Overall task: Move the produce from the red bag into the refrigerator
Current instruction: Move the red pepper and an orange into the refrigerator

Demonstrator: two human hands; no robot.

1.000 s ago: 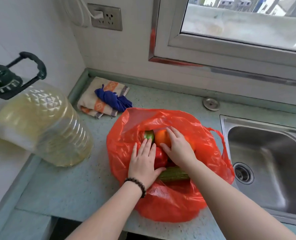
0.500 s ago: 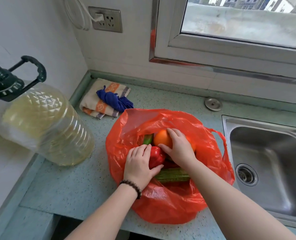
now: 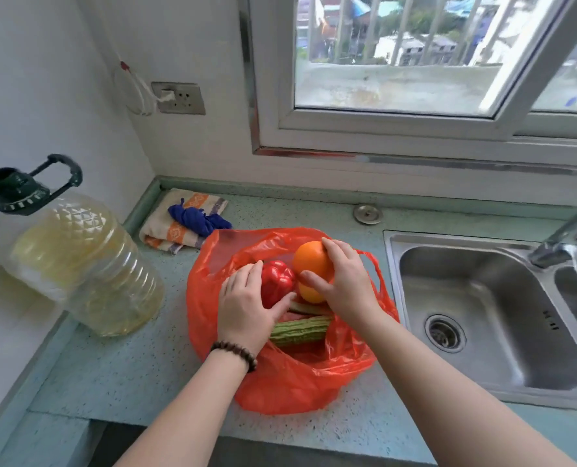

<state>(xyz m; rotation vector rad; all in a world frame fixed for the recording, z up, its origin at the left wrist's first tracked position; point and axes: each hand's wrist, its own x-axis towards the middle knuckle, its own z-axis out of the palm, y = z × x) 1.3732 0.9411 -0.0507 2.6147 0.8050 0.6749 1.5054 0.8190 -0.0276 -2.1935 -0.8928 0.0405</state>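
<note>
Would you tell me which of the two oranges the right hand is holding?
The upper orange, gripped by the right hand; the lower orange sits beneath it, ungripped.

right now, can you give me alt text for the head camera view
Two hands reach into an open red bag on a kitchen counter: the left hand grips a red bell pepper, the right hand an orange. A ridged green gourd lies in the bag; a steel sink sits to the right.

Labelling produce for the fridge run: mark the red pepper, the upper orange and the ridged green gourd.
red pepper [image 3: 275, 281], head view, on its glossy front lobe.
upper orange [image 3: 310, 259], head view, on its bare left face.
ridged green gourd [image 3: 300, 332], head view, on its middle ridges.
</note>
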